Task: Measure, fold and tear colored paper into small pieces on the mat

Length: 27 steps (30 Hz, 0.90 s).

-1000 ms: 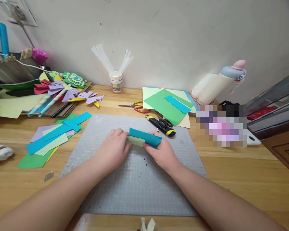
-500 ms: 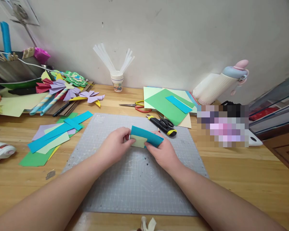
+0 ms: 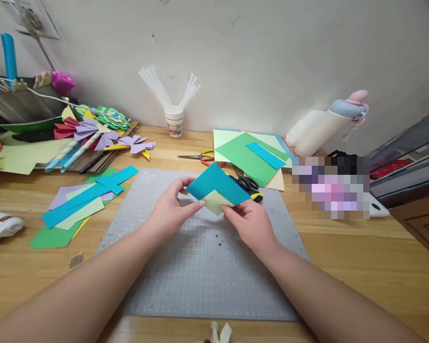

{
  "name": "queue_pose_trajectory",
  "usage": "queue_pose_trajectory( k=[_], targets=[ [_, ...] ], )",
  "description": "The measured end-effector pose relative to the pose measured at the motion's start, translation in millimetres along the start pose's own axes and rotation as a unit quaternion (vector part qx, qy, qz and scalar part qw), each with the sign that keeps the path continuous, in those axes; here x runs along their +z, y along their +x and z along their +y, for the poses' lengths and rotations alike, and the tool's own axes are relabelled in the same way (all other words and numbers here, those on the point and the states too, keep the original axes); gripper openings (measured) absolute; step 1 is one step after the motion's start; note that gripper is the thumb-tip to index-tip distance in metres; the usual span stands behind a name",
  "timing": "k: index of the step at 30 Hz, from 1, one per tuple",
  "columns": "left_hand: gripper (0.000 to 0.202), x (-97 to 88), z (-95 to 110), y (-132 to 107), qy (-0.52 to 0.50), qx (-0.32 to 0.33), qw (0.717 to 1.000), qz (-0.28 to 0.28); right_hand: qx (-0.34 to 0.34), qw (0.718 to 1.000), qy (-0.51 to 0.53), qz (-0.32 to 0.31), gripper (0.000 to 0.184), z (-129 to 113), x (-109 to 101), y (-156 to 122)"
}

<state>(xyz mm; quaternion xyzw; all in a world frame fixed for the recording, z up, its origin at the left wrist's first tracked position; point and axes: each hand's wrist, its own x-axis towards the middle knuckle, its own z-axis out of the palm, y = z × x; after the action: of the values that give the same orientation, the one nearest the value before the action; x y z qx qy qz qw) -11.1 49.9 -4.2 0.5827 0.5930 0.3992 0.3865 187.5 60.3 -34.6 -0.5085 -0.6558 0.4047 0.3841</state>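
Observation:
A blue paper square (image 3: 214, 180) is held up cornerwise above the grey cutting mat (image 3: 200, 281). Against its lower corner lies a smaller pale yellow-green paper square (image 3: 215, 202). My left hand (image 3: 171, 205) pinches the left side, thumb in front and fingers behind. On the opposite side my right hand (image 3: 252, 224) grips both papers, its thumb on the pale piece. Behind the blue paper, a utility knife (image 3: 257, 197) and black-handled scissors (image 3: 248, 182) are partly covered.
Paper strips (image 3: 82, 200) lie left of the mat, near a white tape dispenser (image 3: 2, 228). Pliers (image 3: 200, 156) and stacked paper sheets (image 3: 239, 152) lie behind. A paper cup (image 3: 174, 123) holds white strips. A bottle (image 3: 325, 121) leans at right; folded-paper flowers (image 3: 96, 133) sit at left.
The papers have turned from a slanted, nearly level position to a diamond facing me, showing more blue. Both hands have shifted their grip, moving slightly apart.

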Motion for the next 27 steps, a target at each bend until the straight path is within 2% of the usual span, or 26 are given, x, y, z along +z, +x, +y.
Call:
queue_pose_trajectory(
  k=[1,3,6,8,13,27],
  targets=[
    [0.059,-3.7,-1.5,2.5,0.042,0.028,0.999,0.011,-0.008,1.000,-0.021,-0.002,0.021,1.1,-3.1,1.0],
    [0.052,-9.8,-5.4,6.9,0.094,0.057,0.994,-0.013,-0.028,0.998,-0.060,-0.011,0.016,1.5,-8.1,2.4],
    [0.024,-11.2,-11.7,9.6,0.111,0.037,0.990,-0.072,-0.060,0.992,-0.103,-0.033,0.014,-1.8,-11.3,2.5],
    [0.016,-7.7,-14.9,8.8,0.114,0.023,0.990,-0.083,-0.075,0.989,-0.119,-0.048,0.015,-4.4,-11.1,1.9],
    [0.014,-0.7,-16.2,6.8,0.133,0.020,0.988,-0.072,-0.077,0.987,-0.125,-0.061,0.015,-4.2,-8.4,1.5],
    [0.014,1.1,-19.2,8.0,0.149,0.023,0.986,-0.071,-0.017,0.994,-0.063,-0.085,0.011,7.4,-5.2,5.8]
  ],
)
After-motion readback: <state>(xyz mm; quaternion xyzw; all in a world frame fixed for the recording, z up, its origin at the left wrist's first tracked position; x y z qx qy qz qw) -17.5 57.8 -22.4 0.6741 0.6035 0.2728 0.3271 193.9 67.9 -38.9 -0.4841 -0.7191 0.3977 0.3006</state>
